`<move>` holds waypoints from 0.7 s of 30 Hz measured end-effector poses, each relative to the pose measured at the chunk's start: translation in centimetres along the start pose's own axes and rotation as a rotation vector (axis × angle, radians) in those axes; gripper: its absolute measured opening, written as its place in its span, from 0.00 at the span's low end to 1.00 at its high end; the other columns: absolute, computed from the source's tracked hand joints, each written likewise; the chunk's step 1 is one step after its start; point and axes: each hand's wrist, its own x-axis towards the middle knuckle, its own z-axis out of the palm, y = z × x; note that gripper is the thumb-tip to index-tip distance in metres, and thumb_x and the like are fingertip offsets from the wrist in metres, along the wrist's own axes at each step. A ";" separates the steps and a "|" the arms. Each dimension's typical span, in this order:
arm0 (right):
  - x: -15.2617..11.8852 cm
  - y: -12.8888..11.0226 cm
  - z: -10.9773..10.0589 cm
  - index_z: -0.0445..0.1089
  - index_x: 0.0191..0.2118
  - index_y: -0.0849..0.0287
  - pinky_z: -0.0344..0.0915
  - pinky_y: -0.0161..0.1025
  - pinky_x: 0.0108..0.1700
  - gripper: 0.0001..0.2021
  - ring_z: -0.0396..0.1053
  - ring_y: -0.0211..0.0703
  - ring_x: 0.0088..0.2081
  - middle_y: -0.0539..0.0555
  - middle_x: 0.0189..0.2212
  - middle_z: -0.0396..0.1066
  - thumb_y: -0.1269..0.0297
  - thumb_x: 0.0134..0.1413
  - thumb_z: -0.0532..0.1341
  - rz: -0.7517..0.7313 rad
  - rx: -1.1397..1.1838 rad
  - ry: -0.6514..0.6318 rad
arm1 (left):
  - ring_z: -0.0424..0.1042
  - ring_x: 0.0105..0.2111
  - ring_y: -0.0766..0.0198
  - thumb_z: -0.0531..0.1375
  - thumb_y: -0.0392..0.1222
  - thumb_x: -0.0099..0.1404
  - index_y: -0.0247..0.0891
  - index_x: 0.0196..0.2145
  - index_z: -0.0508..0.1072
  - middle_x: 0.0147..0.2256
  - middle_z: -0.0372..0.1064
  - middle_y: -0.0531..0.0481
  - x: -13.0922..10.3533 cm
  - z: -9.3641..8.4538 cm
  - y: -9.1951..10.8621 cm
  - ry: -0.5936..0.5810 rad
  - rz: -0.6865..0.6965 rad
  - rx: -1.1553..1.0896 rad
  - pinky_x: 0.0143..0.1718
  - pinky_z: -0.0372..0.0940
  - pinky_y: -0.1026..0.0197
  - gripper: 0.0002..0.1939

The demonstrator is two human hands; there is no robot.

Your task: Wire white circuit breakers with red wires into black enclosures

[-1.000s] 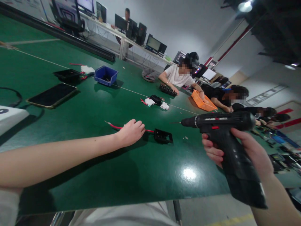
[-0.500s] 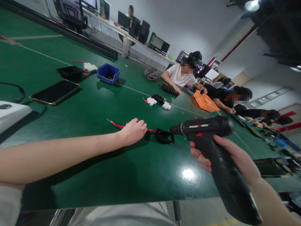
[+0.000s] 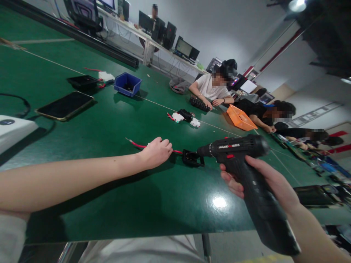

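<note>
My left hand (image 3: pixel 158 152) is closed around a red cable (image 3: pixel 136 144), whose bare end sticks out to the left. On its other side the cable runs to a small black housing (image 3: pixel 189 157) lying on the green table (image 3: pixel 164 204). My right hand (image 3: pixel 263 179) grips a black power drill (image 3: pixel 238 146) by its handle. The drill points left, with its tip at the housing; the exact contact is too small to tell. Beyond my left hand lie white connectors (image 3: pixel 177 117) with black and red parts.
A blue bin (image 3: pixel 127 84), a black tray (image 3: pixel 82 82) and a phone (image 3: pixel 65 106) lie at the back left. A white device (image 3: pixel 16 131) is at the left edge. Across the table, a person in a white shirt sits near an orange bin (image 3: pixel 241 117).
The drill and my right hand have shifted slightly left. The person across the table has moved a hand from the orange bin towards the black object in front of them.
</note>
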 end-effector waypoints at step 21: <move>0.2 0.3 -0.7 0.75 0.44 0.65 0.71 0.35 0.24 0.22 0.68 0.39 0.24 0.61 0.33 0.75 0.49 0.57 0.64 -0.002 0.026 0.036 | 0.66 0.34 0.54 0.58 0.35 0.69 0.33 0.33 0.74 0.32 0.69 0.43 0.0 -0.3 0.0 -0.030 0.000 0.012 0.30 0.48 0.55 0.07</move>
